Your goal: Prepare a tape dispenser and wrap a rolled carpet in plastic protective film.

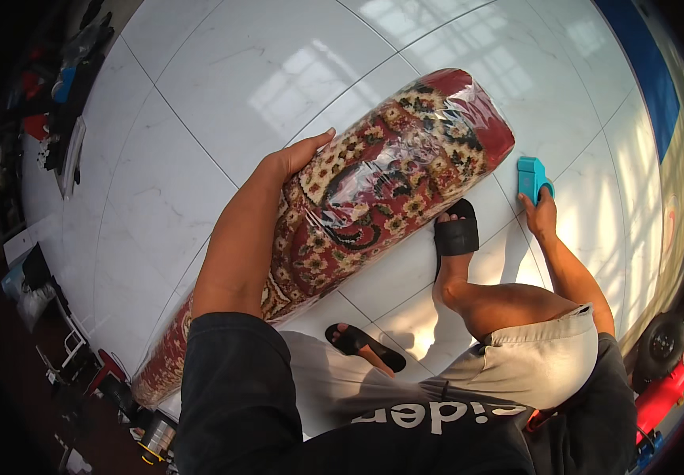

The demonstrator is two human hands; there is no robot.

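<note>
A rolled carpet (377,172) with a red floral pattern, wrapped in clear plastic film, lies slantwise in front of me on the floor. My left hand (299,155) rests against its far side, thumb or finger tip showing at the edge; the other fingers are mostly hidden. Out to the right, beyond the carpet's end, my right hand (539,214) grips a turquoise tape dispenser (532,178) by its lower part. A roll of tape shows partly at the dispenser's right side. The dispenser does not touch the carpet.
White tiled floor (181,136) surrounds the carpet. My sandalled feet stand close to its near side, one sandal (458,236) almost against it. Assorted items line the left edge, with a metal cylinder (158,438) at lower left. A red cylindrical machine tank (668,389) is at lower right.
</note>
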